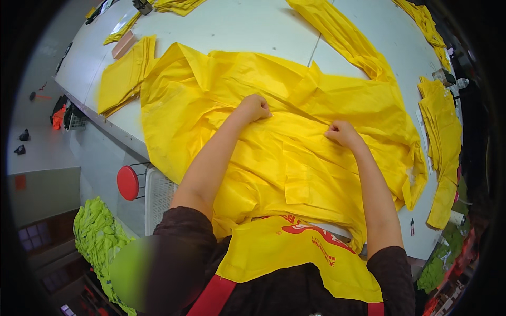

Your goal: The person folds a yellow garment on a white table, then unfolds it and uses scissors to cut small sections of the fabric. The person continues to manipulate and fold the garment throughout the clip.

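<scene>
A large yellow garment (284, 158) of thin, creased fabric lies spread over the table in front of me. A stitched rectangular patch like a pocket (297, 181) shows on it, near its middle. My left hand (256, 108) is closed, its fingers pinching the fabric left of centre. To the right and slightly nearer, my right hand (345, 134) is also closed on the same garment. Between the two hands the cloth runs in a drawn line of folds. The garment's near edge hangs down by my yellow apron (263, 245).
Folded yellow pieces (124, 73) lie left on the white table (237, 29), others (443, 137) at the right. A long yellow strip of cloth (348, 39) stretches to the far edge. Left, below the table, are a red stool (127, 183), a white basket (157, 197) and lime-green cloth (97, 231).
</scene>
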The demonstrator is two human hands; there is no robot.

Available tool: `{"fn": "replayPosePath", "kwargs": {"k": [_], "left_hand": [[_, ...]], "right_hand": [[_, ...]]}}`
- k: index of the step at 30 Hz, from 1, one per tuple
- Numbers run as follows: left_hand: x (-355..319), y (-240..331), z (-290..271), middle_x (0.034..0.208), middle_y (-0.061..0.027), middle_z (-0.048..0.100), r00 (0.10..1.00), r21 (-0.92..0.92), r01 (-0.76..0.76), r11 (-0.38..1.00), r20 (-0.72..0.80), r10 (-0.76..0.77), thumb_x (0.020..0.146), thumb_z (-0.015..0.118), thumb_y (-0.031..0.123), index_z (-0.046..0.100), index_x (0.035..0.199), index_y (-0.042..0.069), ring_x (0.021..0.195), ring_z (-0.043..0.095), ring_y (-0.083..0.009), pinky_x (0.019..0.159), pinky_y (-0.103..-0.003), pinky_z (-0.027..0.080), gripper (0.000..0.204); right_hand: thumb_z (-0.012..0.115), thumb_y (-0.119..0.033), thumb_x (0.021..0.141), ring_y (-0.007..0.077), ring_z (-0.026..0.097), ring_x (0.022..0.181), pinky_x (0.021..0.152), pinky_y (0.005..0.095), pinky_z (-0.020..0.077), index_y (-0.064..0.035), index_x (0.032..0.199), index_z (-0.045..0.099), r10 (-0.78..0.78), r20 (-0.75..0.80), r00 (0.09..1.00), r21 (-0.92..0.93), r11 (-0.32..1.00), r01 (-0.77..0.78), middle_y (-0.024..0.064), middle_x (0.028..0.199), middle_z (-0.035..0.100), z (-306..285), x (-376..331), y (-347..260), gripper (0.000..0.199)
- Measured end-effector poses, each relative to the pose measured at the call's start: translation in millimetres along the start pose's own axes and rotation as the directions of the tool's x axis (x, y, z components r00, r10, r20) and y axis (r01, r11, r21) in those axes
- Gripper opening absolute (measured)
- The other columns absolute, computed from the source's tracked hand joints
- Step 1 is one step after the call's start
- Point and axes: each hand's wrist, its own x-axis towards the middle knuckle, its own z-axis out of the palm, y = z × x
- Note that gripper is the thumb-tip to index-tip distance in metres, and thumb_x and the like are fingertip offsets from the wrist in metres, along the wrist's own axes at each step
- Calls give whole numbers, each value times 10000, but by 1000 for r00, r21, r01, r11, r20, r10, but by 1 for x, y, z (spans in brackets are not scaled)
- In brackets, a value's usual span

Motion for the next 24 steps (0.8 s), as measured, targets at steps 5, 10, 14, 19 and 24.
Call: {"fn": "replayPosePath", "kwargs": {"k": [5,10,14,19,24], "left_hand": [[-32,-20,-23,825,-122,648,961,307,-148,940,-180,210,742,658,184,638,841,16,748,607,-246,676,-323,474,196],[-62,-70,-84,850,-124,647,948,377,-108,920,-239,209,804,600,139,644,913,7,791,611,-210,716,-288,470,177],[-65,-64,-71,887,-141,642,872,148,-313,938,-347,346,810,573,102,635,945,20,821,613,-280,743,-315,477,169],[-49,-24,-56,932,-134,631,737,32,-471,881,-534,413,824,566,78,612,977,31,816,614,-269,734,-297,477,166],[-34,5,-73,933,-117,637,784,589,-354,726,-236,574,852,566,117,604,1000,32,810,615,-225,720,-280,470,175]], "right_hand": [[660,-178,752,139,531,625,587,287,435,-30,771,619,-16,-116,993,93,995,27,67,682,603,5,-22,3,155],[641,-179,770,124,513,613,580,273,426,-19,784,617,-33,-140,990,87,995,45,51,660,588,-11,-28,32,163],[642,-165,773,94,472,588,556,251,405,-16,769,604,6,-117,993,126,992,9,12,634,548,-27,-33,50,154],[649,-150,771,87,472,593,557,240,404,-20,775,606,41,-114,993,171,985,-21,3,646,554,-27,-32,56,137],[648,-156,774,89,488,614,575,238,416,-20,780,610,19,-146,989,183,983,8,7,666,570,-26,-33,56,141]]}}
